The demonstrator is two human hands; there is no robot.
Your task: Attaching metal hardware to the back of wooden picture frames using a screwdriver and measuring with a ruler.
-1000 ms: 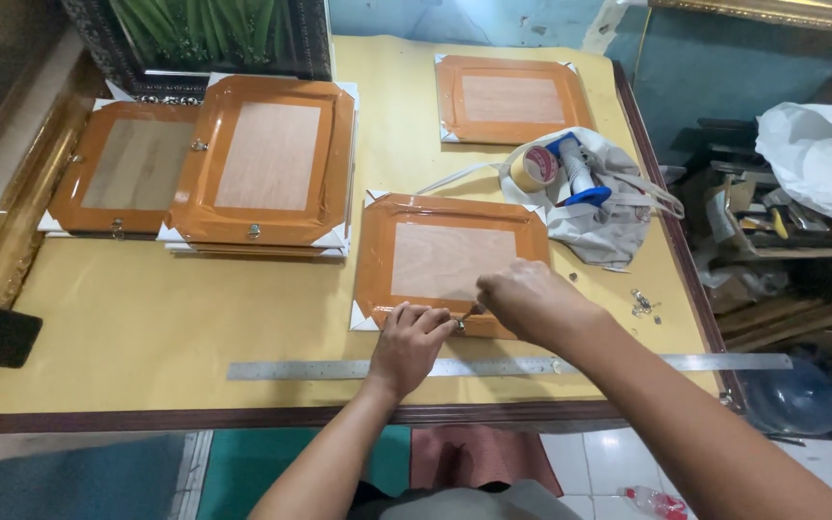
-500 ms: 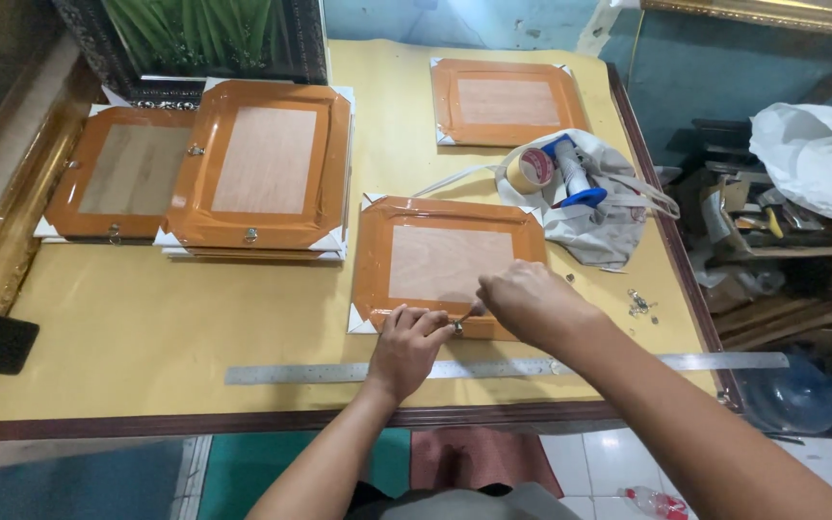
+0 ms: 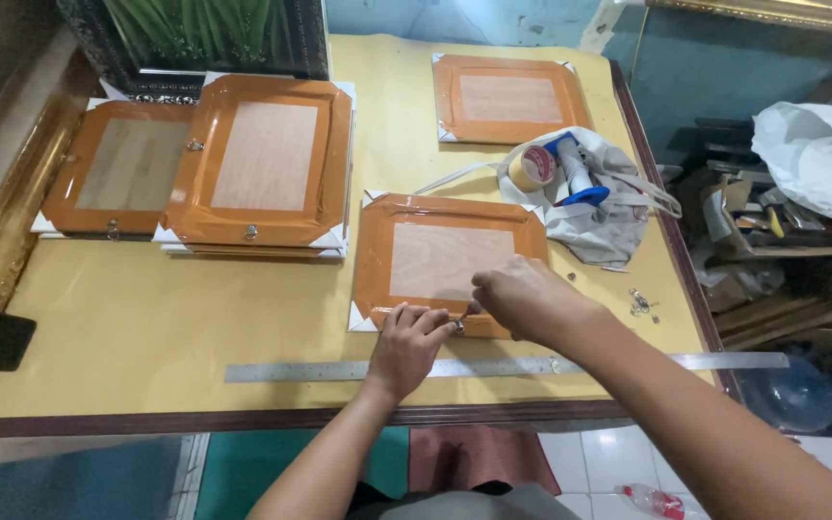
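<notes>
A picture frame lies back-up [image 3: 445, 258] in front of me, its backing sealed with brown tape and its corners capped in white. My left hand [image 3: 406, 342] presses on the frame's near edge, its fingers pinching a small metal fitting [image 3: 457, 325]. My right hand [image 3: 527, 297] is closed around a thin tool whose tip meets that fitting. Both hands sit at the middle of the near rail, just beyond a long steel ruler [image 3: 493, 367].
The yellow-covered table [image 3: 166, 327] holds more taped frames: two overlapping at the left [image 3: 267, 159] and one at the back [image 3: 510, 98]. A cloth bag [image 3: 604, 217] carries a tape roll and dispenser. Loose small hardware [image 3: 640, 303] lies at the right. Clutter fills the floor at right.
Both hands stay at the frame's near edge; my right hand has shifted slightly while working the tool on the fitting. Nothing else moved.
</notes>
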